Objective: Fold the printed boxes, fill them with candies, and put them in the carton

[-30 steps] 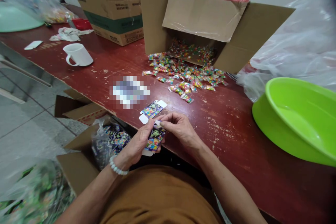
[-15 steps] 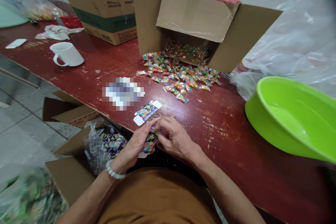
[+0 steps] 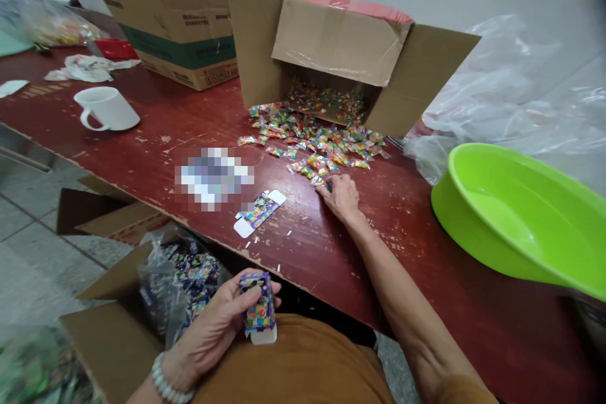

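My left hand (image 3: 231, 309) is wrapped round a small printed candy box (image 3: 259, 303), purple with bright pictures, held near my lap. The box's white end flap hangs out at its lower end. Over the table, my right hand (image 3: 341, 197) has its fingertips pinched on a small clear packet of coloured candy (image 3: 318, 181) at the front of the pile. More candy packets (image 3: 326, 142) spread from the mouth of a tipped carton (image 3: 338, 41). A flattened candy box (image 3: 259, 213) with white flaps lies on the table between the hands and a blurred-out item.
At the right stands a green plastic basin (image 3: 502, 233), with clear plastic bags behind it. A white mug (image 3: 111, 108) and a tall carton (image 3: 189, 38) are at the left. Below the table edge, an open carton (image 3: 113, 334) holds a bag of printed boxes (image 3: 196, 278).
My hands have parted. The left drew the small box down toward my lap, while the right let go of it and reached forward to the candy packets. White paper scraps now show on the table.
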The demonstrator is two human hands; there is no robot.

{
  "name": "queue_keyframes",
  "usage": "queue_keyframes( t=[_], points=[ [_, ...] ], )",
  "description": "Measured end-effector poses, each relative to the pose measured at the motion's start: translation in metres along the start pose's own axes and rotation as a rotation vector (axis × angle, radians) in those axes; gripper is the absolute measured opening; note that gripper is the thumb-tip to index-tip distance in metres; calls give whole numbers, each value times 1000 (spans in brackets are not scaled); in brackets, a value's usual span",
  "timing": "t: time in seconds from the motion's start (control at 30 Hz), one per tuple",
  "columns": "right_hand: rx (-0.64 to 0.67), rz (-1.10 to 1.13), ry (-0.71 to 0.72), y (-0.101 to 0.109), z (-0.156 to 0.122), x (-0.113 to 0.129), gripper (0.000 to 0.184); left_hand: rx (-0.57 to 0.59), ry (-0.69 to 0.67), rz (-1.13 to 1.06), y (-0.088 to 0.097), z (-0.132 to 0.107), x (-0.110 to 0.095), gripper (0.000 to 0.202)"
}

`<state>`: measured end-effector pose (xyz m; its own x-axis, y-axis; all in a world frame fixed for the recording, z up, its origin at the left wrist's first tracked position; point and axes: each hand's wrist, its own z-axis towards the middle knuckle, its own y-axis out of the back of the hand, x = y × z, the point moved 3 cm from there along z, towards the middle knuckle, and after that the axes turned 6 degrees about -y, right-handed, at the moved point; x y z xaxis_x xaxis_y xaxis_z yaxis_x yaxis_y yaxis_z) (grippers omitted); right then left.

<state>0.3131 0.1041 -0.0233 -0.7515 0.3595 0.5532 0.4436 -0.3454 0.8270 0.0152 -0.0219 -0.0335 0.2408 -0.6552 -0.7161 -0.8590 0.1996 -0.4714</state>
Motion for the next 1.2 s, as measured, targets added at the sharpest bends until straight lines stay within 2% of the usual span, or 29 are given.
queue_keyframes(
  t=[0.07,0.13,0.2,0.27,0.33,0.4,0.43,0.5,0.6,0.7,0.8,0.87,0.93,1.0,1.03,1.1,1.17,1.2],
  points=[
    [16,16,-2,-3,2,-4,19,-30,-24,120,27,-2,0,34],
    [34,47,1,-3,-1,-6,18,-18,-74,354,54,-1,-9,32],
    [88,153,2,0,-9,-4,18,144,-28,603,73,-1,-18,32],
    [209,332,1,3,-25,3,18,334,59,774,80,-4,-25,35],
    [409,559,17,4,-52,18,22,398,105,825,77,-6,-30,34],
    [633,769,75,4,-86,39,24,341,68,730,65,-5,-35,30],
    [703,822,111,4,-102,49,22,303,22,650,57,-5,-37,31],
    [758,858,190,2,-128,65,21,259,-81,511,40,-4,-39,37],
    [640,701,356,1,-143,78,20,255,-162,456,15,-2,-39,46],
    [497,561,568,8,-139,85,12,237,-211,500,0,0,-38,41],
    [477,473,756,18,-134,90,10,227,-247,521,-8,4,-37,30],
    [456,416,829,23,-134,92,12,217,-276,500,-12,7,-37,29],
    [414,394,836,26,-135,94,12,206,-313,488,-14,10,-39,32],
    [403,415,769,26,-136,93,24,199,-341,523,-16,12,-41,39],
    [442,441,722,25,-135,93,29,197,-350,557,-16,12,-41,41],
    [620,531,622,20,-134,92,26,198,-360,600,-17,12,-43,44],
    [798,686,512,16,-130,90,19,207,-350,535,-16,11,-42,40],
    [836,786,448,16,-127,89,18,203,-338,461,-16,11,-41,38]
  ],
)
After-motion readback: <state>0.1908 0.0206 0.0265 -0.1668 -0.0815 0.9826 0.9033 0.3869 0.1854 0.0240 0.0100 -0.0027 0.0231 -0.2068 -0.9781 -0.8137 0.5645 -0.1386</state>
